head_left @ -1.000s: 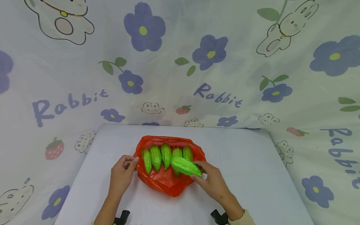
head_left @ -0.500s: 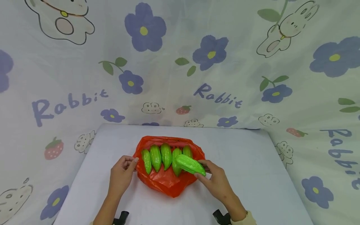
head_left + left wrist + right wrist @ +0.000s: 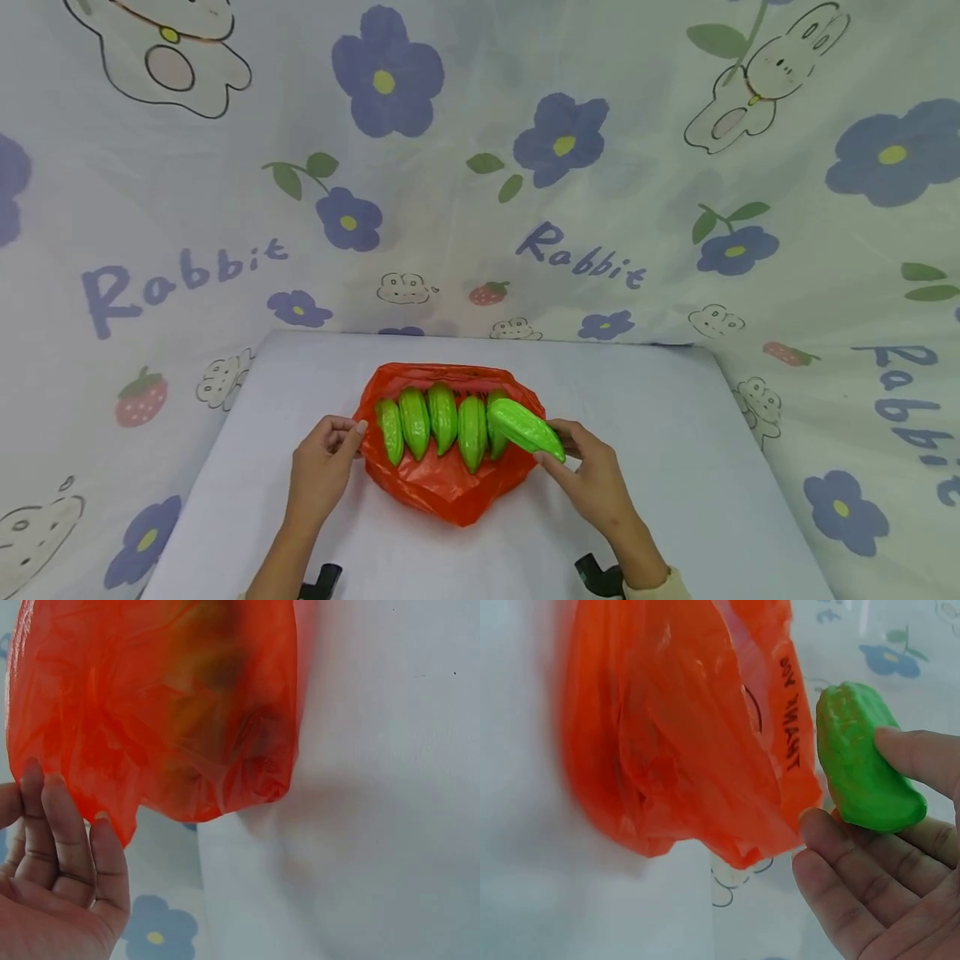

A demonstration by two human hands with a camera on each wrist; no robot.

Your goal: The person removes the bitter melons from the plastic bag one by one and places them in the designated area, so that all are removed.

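An orange-red plastic bag (image 3: 442, 487) lies with its mouth spread wide on the table. Side by side in its opening sit several green bitter melons (image 3: 472, 433). My left hand (image 3: 318, 471) pinches the bag's left edge between thumb and fingers; in the left wrist view, fingertips meet the thin plastic. Another bright green bitter melon (image 3: 527, 429) is gripped by its near end in my right hand (image 3: 596, 479), tilted above the bag's right side and partly covering a melon behind it. The right wrist view shows the thumb on this held melon (image 3: 862, 761), fingers beneath.
The bag stands mid-table on a white tabletop (image 3: 660, 433). A patterned cloth (image 3: 450, 208) with flowers and rabbits hangs behind and along both sides. Black lettering shows on the bag's side in the right wrist view. Dark mounts sit at both wrists.
My right hand has moved right and slightly up with the bitter melon, uncovering more of the melons in the bag. The left hand has stayed at the bag's left edge.
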